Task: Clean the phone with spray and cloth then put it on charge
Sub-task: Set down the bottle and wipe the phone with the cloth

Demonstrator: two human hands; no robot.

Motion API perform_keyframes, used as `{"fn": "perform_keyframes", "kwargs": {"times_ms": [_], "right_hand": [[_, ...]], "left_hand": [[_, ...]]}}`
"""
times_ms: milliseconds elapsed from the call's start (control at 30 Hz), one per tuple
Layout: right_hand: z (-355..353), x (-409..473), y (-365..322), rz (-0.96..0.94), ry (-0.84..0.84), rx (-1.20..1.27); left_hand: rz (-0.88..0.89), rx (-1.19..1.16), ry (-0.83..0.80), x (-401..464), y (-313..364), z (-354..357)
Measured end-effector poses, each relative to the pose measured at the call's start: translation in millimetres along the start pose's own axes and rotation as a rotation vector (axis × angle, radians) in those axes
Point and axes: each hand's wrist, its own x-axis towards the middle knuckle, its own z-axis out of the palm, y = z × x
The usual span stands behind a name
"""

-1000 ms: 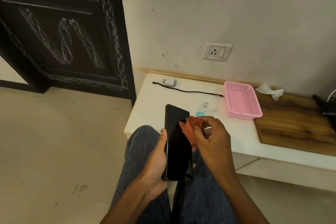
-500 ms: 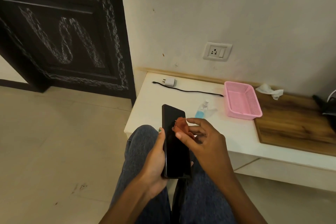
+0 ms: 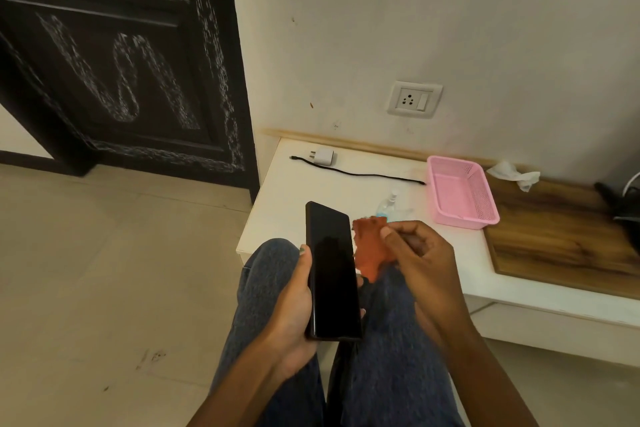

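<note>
My left hand (image 3: 294, 308) was wrapped around the black phone (image 3: 330, 270), thumb up along its left edge, screen facing me and dark, held over my jeans (image 3: 266, 274). My right hand (image 3: 420, 263) had the orange-red cloth (image 3: 370, 248) pinched between thumb and curled fingers, just beside the phone's right edge, a bit blurry, so I couldn't tell if it touched the glass. Past the cloth, the little clear spray bottle (image 3: 388, 203) with blue liquid sat on the white bench (image 3: 277, 218), near a pink plastic basket (image 3: 462, 194). Further back lay the white charger plug (image 3: 325, 157) with its black cable (image 3: 363, 173) trailing toward the basket. The wall socket (image 3: 414, 99) was above that. A crumpled tissue (image 3: 514, 175) sat on the wooden board (image 3: 561, 239) to the right.
</note>
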Motion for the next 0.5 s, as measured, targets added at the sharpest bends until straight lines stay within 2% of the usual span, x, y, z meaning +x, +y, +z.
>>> {"fn": "perform_keyframes", "kwargs": {"times_ms": [67, 133, 233, 333, 500], "right_hand": [[-2.8, 5.0, -1.9, 0.203, 0.035, 0.278], [-4.8, 7.8, -2.0, 0.322, 0.073, 0.470], [-6.8, 8.9, 1.5, 0.313, 0.114, 0.548], [-5.5, 7.4, 1.4, 0.186, 0.145, 0.390], [7.4, 4.3, -2.8, -0.264, 0.190, -0.055]], "left_hand": [[0.001, -0.001, 0.000, -0.2, -0.1, 1.3], [0.007, -0.007, 0.000, -0.5, 0.0, 2.4], [0.008, -0.008, -0.006, -0.4, -1.5, 2.3], [-0.004, -0.017, -0.012, -0.9, -3.1, 2.2], [-0.002, -0.010, -0.047, -2.2, -4.6, 6.8]]}}
